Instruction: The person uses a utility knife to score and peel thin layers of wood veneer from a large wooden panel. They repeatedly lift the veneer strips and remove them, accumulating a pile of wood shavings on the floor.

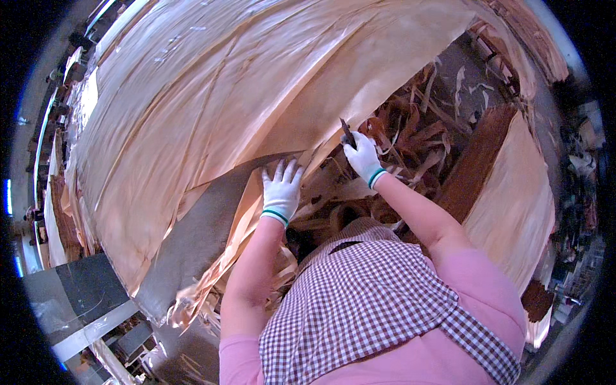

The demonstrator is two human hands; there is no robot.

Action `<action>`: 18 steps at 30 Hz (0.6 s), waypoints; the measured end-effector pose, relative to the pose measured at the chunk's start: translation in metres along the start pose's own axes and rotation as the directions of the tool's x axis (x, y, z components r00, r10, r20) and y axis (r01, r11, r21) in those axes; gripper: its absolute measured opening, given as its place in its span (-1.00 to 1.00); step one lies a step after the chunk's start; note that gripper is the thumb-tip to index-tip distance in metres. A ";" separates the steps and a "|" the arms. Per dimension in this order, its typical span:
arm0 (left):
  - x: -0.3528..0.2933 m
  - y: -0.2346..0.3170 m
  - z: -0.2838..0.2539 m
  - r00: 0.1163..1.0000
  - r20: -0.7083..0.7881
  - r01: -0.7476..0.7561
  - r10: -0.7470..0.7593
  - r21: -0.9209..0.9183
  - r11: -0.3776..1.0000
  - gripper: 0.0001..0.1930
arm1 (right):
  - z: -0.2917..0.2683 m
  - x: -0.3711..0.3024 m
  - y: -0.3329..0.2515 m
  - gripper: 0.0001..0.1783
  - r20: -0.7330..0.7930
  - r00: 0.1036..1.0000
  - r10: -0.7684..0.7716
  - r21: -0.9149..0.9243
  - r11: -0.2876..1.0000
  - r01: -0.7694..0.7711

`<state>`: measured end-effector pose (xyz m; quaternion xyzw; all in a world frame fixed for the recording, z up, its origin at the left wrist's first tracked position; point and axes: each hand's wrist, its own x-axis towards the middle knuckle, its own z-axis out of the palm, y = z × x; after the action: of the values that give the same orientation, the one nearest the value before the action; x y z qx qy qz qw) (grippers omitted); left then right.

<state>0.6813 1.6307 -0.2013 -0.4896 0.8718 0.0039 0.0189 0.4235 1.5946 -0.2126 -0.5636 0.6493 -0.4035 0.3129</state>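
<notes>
Two grips, both in white gloves (276,206) with green cuffs, meet the near edge of a broad pale sheet (256,96) that looks like thin wood veneer. It spreads beyond the left grip (281,188) and reaches up past the right grip (363,158), lying over a grey table (204,221) that shows bare to the left of the left grip.

The left grip is apart: fingers spread, palm down, resting at the upper end of a narrow pale strip (246,212) that trails down and left of it. The flat palm seems chosen to press thin, slippery material against the table without creasing it. The right grip is clamped on a dark, narrow tool (347,132), perhaps a knife, whose tip points up and away from the wrist; held this way, the tip can meet the sheet's edge while the fingers remain behind it. The two are set slightly apart, probably so the pressing fingers lie clear of the tip.

Counted: two grips, one tool, one large sheet uppermost, though the layers beneath it cannot be told. Curled scraps (417,144) lie heaped just right of the right grip, too tangled to count. Farther right stands one stack of pale sheets (513,192) with one dark brown band (475,165) along its near side.
</notes>
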 end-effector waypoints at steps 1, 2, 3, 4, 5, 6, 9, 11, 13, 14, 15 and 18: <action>0.003 0.005 -0.011 0.999 0.033 -0.009 0.010 -0.047 0.999 -0.27 | -0.004 0.001 0.001 -0.81 0.005 0.999 -0.032 -0.020 0.999 0.032; 0.004 0.009 -0.022 0.998 0.067 -0.016 0.022 -0.093 0.996 -0.26 | -0.008 0.002 0.002 -0.81 0.011 0.998 -0.063 -0.040 0.997 0.063; 0.003 0.009 -0.032 0.995 0.100 -0.011 0.025 -0.133 0.991 -0.26 | -0.010 0.002 -0.005 -0.79 0.038 0.995 -0.088 -0.027 0.996 0.089; -0.003 0.003 -0.023 0.998 0.069 0.005 0.002 -0.098 0.995 -0.25 | -0.012 0.001 -0.025 -0.78 0.120 0.992 -0.035 -0.027 0.999 0.039; -0.009 -0.005 -0.007 0.999 0.037 0.023 -0.021 -0.063 0.998 -0.24 | -0.015 -0.001 -0.047 -0.77 0.203 0.979 0.017 -0.031 0.999 -0.011; -0.006 -0.006 -0.009 1.000 0.002 0.021 -0.021 -0.035 0.999 -0.23 | -0.022 -0.003 -0.056 -0.76 0.265 0.961 0.080 -0.049 0.996 -0.070; -0.003 -0.015 -0.021 0.998 0.057 -0.025 0.030 -0.082 0.996 -0.28 | -0.028 -0.005 -0.045 -0.73 0.322 0.946 -0.035 -0.062 0.996 0.058; 0.000 -0.027 -0.021 0.998 0.016 -0.065 0.068 -0.113 0.991 -0.33 | -0.031 -0.003 -0.050 -0.75 0.357 0.925 -0.130 -0.052 0.986 0.158; 0.006 -0.038 -0.023 0.989 -0.117 -0.089 0.088 -0.004 0.996 -0.35 | -0.024 0.004 -0.043 -0.78 0.351 0.891 -0.289 -0.130 0.927 0.352; 0.007 -0.042 -0.024 0.989 -0.120 -0.090 0.089 -0.001 0.996 -0.35 | -0.020 0.008 -0.039 -0.79 0.352 0.861 -0.366 -0.168 0.881 0.443; 0.006 -0.043 -0.019 0.996 -0.075 -0.053 0.051 -0.016 0.998 -0.36 | -0.017 0.012 -0.042 -0.81 0.381 0.836 -0.395 -0.219 0.840 0.497; 0.007 -0.044 -0.008 0.999 -0.054 0.001 0.001 0.032 0.999 -0.37 | -0.005 0.018 -0.049 -0.80 0.486 0.822 -0.298 -0.318 0.815 0.484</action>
<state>0.7153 1.6017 -0.1928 -0.4890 0.8720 -0.0232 0.0033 0.4392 1.5757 -0.1666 -0.8142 0.5067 -0.1789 0.2199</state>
